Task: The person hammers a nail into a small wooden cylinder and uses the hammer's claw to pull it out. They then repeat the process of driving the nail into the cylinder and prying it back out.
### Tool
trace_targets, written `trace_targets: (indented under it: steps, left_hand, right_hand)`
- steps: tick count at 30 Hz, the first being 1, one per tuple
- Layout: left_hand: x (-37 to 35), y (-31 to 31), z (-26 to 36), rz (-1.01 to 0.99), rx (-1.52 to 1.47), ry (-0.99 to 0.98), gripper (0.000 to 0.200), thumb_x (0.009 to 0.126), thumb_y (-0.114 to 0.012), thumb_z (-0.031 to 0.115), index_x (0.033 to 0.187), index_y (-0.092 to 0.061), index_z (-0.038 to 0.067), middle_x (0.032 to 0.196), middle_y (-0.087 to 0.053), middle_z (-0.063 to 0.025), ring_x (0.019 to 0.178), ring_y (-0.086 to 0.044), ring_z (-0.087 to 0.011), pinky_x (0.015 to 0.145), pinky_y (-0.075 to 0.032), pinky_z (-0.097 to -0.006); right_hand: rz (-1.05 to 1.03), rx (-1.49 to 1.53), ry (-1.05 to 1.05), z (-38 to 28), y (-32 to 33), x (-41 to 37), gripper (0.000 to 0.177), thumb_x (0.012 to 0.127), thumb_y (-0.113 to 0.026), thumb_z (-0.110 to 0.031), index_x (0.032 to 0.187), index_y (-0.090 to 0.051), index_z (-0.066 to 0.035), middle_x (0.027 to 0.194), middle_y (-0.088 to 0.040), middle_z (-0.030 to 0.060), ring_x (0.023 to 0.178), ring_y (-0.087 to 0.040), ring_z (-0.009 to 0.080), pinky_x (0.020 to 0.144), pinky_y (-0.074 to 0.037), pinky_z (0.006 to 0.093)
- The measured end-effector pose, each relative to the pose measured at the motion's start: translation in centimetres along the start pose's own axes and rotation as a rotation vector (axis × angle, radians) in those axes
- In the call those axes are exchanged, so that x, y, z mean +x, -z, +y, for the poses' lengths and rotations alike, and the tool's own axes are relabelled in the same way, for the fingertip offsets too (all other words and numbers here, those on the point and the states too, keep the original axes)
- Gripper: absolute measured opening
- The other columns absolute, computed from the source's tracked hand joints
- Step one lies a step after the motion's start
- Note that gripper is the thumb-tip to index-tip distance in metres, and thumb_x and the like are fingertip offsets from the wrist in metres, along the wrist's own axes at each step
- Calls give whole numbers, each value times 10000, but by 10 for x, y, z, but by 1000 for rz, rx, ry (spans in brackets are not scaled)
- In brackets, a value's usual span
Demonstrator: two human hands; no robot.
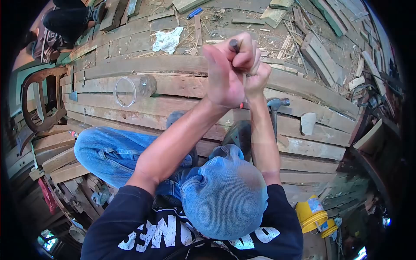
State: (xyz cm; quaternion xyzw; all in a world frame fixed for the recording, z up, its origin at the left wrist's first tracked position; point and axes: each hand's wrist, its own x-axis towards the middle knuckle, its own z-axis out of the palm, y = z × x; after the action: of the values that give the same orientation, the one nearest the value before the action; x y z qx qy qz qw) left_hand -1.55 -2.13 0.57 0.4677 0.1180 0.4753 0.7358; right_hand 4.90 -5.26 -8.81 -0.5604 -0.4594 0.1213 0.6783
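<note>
A: Here we are, upper centre of the frame, and your left hand (227,76) is clenched! The fingers curl tightly around a dark rod (234,44), its blunt end poking up out of your fist, while your thumb points up along the left side.

B: And your right hand (258,79) is right up against it, just to the right and partly behind. Its fingers are bent, but I can't tell whether they grip the rod too; your left hand covers too much of them.

A: Both your arms reach up from the bottom of the frame, and look below your right hand: a hammer (278,103), right of centre, lies beside your right forearm, head towards the top.

B: Over to the right of that, a pale block (308,124) sits on the planks (173,103). Left of your hands, there's a clear jar (135,90), tipped on its side, its round mouth facing left.

A: Farther up, a white rag (167,40) lies crumpled among the wood scraps, with a blue object (195,13) above it, near the top edge.

B: Your denim-covered leg (115,151) is folded at left of centre, and a curved wooden frame (40,99) leans at the far left. Yellow buckets (310,214) are at lower right, and another person (67,24) is in the upper left corner.
</note>
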Motion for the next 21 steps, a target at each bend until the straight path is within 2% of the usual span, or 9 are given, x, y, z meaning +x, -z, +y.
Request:
trace_targets:
  steps: [1,3,17,19,21]
  left_hand:
    - [1,1,2,-3,2,7,677,833,-193,757,640,-231,108,608,-197,44,547,-161,-82,477,-155,-256]
    - [2,4,8,16,-19,143,741,753,-254,835,654,-265,101,623,-204,23,580,-163,-118,531,-165,-282]
    - [9,4,4,-18,-11,135,710,785,-274,804,641,-260,108,602,-190,24,565,-144,-121,526,-153,-290]
    - [10,4,1,-48,-77,47,652,857,-194,732,635,-236,121,591,-173,43,527,-137,-88,471,-150,-262]
    - [11,4,0,-48,-71,49,652,856,-193,733,635,-233,122,593,-172,43,528,-136,-88,472,-152,-262]
  right_hand:
    - [6,0,-4,3,1,-1,173,621,-709,-106,660,-554,-39,500,-463,77,410,-450,143,431,-379,280]
    - [-51,-51,31,10,2,-3,178,612,-717,-109,662,-559,-43,495,-463,82,405,-461,168,425,-377,282]
    - [-47,-39,27,7,4,1,142,637,-667,-56,638,-525,-51,497,-438,112,404,-459,247,410,-372,296]
    - [-39,-23,8,8,5,0,265,669,-743,-125,560,-528,-14,466,-446,66,428,-389,108,422,-357,266]
    - [-46,-33,15,7,6,1,270,672,-742,-128,561,-525,-14,469,-450,66,429,-390,108,422,-358,269]
